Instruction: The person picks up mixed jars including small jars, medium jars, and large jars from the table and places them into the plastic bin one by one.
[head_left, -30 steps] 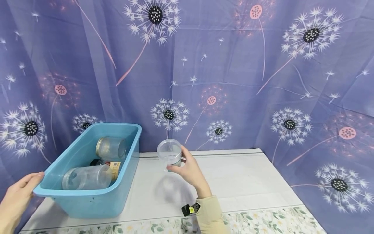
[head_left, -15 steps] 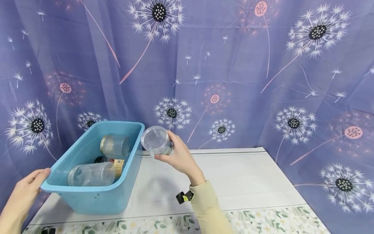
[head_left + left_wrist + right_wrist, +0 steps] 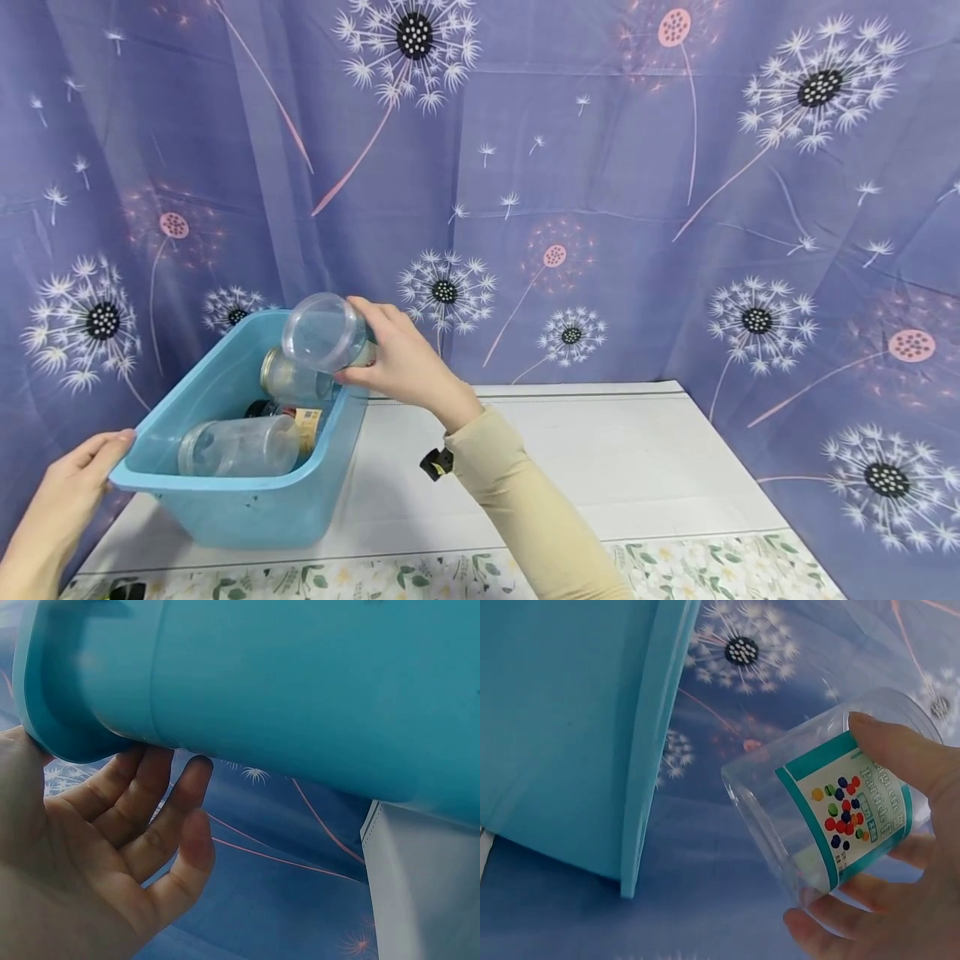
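A clear plastic jar (image 3: 318, 332) is in my right hand (image 3: 408, 362), thumb on one side and fingers on the other. It is tilted above the right rim of a blue plastic tub (image 3: 247, 518), at the tub's far end. In the right wrist view the jar's teal-edged label (image 3: 847, 814) shows colourful round dots, beside the tub's outer wall. My left hand (image 3: 75, 483) grips the tub's near left corner, thumb over the rim. From the left wrist view, its fingers (image 3: 154, 780) curl beneath that rim.
Inside the tub lie a gold-lidded clear jar (image 3: 288, 379), a larger clear jar (image 3: 240, 447) on its side and a yellow-labelled item (image 3: 307, 427). The tub stands on a white table (image 3: 555, 467) with a floral front strip (image 3: 697, 567). A purple dandelion curtain (image 3: 510, 183) hangs behind.
My right hand has carried the clear jar left and upward, from above the table to over the tub's edge, tilting it further. My left hand stays on the tub's corner.
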{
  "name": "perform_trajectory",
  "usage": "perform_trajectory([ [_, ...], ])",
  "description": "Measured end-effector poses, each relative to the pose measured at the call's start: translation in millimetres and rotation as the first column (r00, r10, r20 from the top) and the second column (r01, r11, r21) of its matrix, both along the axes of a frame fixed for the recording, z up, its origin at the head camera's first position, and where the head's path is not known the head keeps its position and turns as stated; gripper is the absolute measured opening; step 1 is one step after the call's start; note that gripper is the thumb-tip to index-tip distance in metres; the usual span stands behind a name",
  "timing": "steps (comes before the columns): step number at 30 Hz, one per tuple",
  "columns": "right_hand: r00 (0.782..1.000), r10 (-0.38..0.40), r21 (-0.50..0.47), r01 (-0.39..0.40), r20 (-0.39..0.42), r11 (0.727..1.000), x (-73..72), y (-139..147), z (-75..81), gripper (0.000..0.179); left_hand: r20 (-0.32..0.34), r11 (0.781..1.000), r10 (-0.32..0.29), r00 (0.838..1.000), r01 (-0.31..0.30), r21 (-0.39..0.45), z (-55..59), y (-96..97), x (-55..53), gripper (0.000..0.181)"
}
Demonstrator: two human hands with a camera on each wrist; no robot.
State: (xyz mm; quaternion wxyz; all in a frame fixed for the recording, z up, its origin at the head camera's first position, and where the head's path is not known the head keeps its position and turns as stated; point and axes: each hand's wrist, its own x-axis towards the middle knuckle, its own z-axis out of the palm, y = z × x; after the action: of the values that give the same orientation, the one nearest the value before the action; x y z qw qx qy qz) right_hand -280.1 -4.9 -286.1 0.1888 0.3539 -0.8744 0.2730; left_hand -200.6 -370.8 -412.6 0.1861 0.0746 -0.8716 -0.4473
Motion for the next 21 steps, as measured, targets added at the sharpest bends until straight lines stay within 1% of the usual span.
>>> perform_trajectory([
  [5,0.999,-0.036,0.113,0.034,0.021,0.993,-2.8,-25.0,9.8,0.088,-0.001,0.999,-0.018,1.0,0.018,0.026,-4.0,-1.3,-0.2,0.024],
  [8,0.998,-0.052,0.158,0.045,0.042,0.986,-4.6,-40.9,12.3,0.086,0.007,1.0,-0.017,1.0,0.017,0.008,-5.3,-4.9,0.5,0.03],
  [12,0.993,-0.083,0.214,0.064,0.08,0.975,-4.9,-62.9,11.0,0.085,0.015,1.0,-0.012,1.0,0.012,-0.025,-5.1,-10.3,1.7,0.038],
  [15,0.985,-0.132,0.285,0.096,0.108,0.954,-4.9,-75.8,6.8,0.086,0.013,0.999,-0.022,1.0,0.022,-0.025,-4.5,-10.6,0.9,0.04],
  [17,0.979,-0.168,0.342,0.12,0.115,0.932,-5.3,-82.9,4.0,0.087,0.01,0.999,-0.028,1.0,0.029,-0.017,-4.4,-9.3,-0.2,0.037],
  [21,0.97,-0.224,0.427,0.163,0.096,0.889,-7.6,-96.3,-3.1,0.086,-0.005,0.999,-0.032,0.999,0.032,0.002,-4.2,-6.6,-2.3,0.027],
])
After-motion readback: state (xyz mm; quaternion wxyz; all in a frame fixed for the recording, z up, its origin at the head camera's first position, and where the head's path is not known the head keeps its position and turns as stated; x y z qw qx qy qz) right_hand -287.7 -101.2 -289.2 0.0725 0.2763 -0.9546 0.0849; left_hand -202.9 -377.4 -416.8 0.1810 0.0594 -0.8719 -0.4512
